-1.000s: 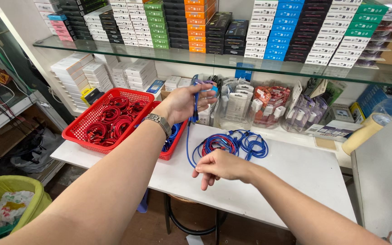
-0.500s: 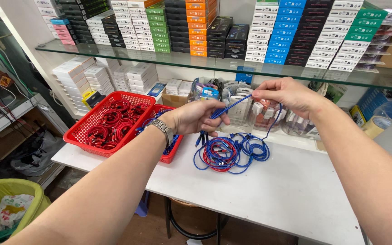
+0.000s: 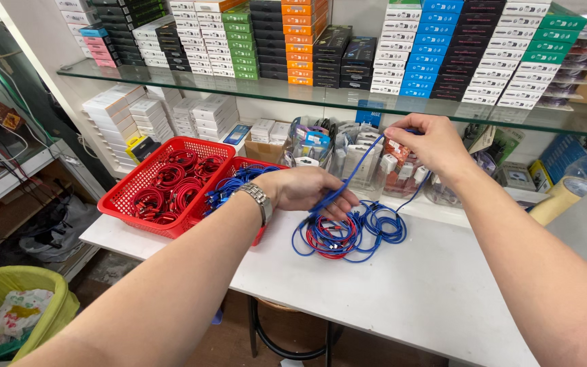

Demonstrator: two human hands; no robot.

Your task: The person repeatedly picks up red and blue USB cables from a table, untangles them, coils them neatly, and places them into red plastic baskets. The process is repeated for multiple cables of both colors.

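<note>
Blue cable (image 3: 348, 173) stretched taut between both hands. One end pinched by left hand (image 3: 310, 190), fingers closed on it low over worktop (image 3: 402, 285). Other end gripped by right hand (image 3: 429, 143), raised near glass shelf (image 3: 253, 88). Rest of cable tangled in blue-and-red pile (image 3: 341, 234) on worktop, just under left hand. Red baskets (image 3: 164, 187) of coiled cables parked beside left wrist.

Since a second ago, the right hand (image 3: 424, 144) has been raised from the white table (image 3: 402, 285) to shelf height, with the end of a blue cable (image 3: 348, 178) pinched in it. The left hand (image 3: 310, 190) has been lowered from that height to just above the cable pile (image 3: 348, 232). The cable is now drawn taut between the two hands.
</note>
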